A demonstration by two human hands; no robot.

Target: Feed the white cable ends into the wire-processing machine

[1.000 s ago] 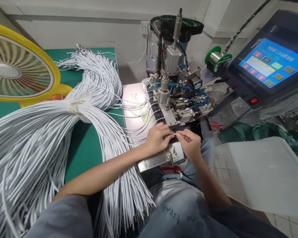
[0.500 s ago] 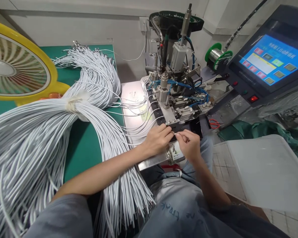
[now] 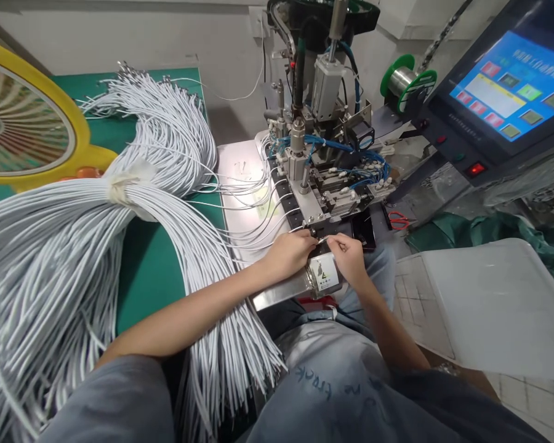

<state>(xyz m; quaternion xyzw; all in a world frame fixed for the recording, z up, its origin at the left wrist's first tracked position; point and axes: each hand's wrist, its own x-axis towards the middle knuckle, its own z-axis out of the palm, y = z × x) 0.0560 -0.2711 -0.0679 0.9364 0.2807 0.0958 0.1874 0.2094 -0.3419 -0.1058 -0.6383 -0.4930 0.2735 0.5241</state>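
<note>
At the front edge of the soldering machine (image 3: 300,172), my left hand (image 3: 290,251) pinches a white cable (image 3: 322,239) near its end. My right hand (image 3: 348,253) faces it, its fingertips closed on the tip of that same cable; the tip itself is too small to make out. Several white cables (image 3: 252,237) run from the left into a black slotted rail (image 3: 286,191) on the machine. A large bundle of white cables (image 3: 175,215), tied with a pale band (image 3: 120,187), passes under my left forearm.
A yellow fan (image 3: 80,144) stands at the left on a green mat (image 3: 143,277). To the right are a touch screen panel (image 3: 508,92), a solder wire spool (image 3: 402,81), red-handled scissors (image 3: 399,220) and a white plastic bin (image 3: 498,295). A second cable bundle (image 3: 175,129) lies at the back.
My fingertips have drawn slightly apart, so more of the cable end shows between them. The whole view has shifted a little, with the scene sliding up and mostly left.
</note>
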